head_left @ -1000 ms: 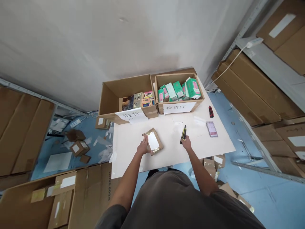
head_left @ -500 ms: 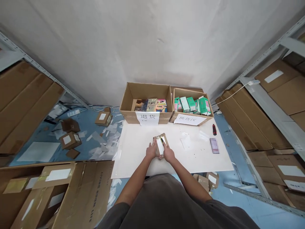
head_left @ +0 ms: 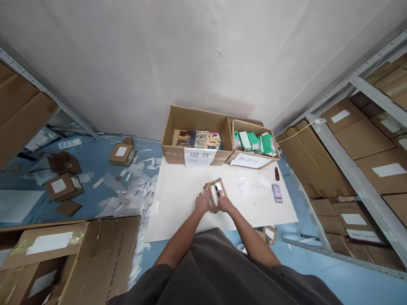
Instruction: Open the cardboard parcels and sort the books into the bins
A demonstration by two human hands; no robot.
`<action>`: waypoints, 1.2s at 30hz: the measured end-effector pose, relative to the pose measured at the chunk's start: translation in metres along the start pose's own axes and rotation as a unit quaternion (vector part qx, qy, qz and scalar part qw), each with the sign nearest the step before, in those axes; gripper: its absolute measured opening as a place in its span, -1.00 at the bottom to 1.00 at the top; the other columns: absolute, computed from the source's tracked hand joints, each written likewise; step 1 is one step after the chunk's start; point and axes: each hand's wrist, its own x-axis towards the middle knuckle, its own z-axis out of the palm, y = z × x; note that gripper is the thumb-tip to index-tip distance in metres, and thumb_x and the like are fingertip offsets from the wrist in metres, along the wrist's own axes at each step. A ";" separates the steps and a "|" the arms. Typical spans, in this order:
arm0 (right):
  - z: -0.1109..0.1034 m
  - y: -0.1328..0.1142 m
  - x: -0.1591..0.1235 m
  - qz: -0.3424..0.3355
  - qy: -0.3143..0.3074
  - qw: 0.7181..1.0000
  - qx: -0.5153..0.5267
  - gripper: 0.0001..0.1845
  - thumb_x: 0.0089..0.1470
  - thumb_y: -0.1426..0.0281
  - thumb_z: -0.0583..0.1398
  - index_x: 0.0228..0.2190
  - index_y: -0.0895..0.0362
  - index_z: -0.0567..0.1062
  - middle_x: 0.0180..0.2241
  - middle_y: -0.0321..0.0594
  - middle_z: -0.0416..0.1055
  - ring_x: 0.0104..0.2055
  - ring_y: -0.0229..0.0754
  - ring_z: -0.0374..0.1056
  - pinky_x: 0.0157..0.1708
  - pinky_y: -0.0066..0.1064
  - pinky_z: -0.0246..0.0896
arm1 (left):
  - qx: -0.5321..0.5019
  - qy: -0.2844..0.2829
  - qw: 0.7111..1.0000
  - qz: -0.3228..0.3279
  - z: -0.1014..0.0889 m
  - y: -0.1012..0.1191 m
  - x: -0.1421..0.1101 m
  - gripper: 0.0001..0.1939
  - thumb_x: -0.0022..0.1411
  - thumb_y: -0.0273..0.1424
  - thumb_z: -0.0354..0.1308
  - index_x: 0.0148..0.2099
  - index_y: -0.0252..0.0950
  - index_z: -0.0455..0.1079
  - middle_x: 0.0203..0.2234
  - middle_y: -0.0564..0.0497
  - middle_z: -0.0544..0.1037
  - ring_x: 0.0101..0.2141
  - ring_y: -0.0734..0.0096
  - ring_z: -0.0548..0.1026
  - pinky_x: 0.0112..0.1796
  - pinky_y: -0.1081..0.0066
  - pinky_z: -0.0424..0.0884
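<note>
Head view: box (head_left: 214,196) lies lengthwise front-to-back; left hand (head_left: 202,201), fingers spread, covers its left side; right hand (head_left: 224,203), clamped on a cutter (head_left: 217,189), its right.

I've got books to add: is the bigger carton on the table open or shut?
Open: the carton is uncovered on top, and books show inside.

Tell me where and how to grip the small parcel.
Best, I think, along the left long edge of the small parcel, coming from the left, where the left hand rests. It lies flat on the white table, longer front to back, and the right hand holds a cutter over its top.
</note>
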 end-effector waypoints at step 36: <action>-0.018 0.028 -0.099 0.100 -0.039 0.994 -0.012 -0.43 0.04 0.51 0.18 0.12 0.15 0.33 -0.18 0.01 0.55 -0.26 -0.01 0.47 -0.33 -0.36 0.16 | 0.025 -0.025 0.999 0.007 -0.006 0.003 0.004 0.40 -0.09 0.19 0.34 0.54 0.04 -0.49 0.51 0.11 -0.53 0.24 -0.29 0.21 0.03 0.02 0.40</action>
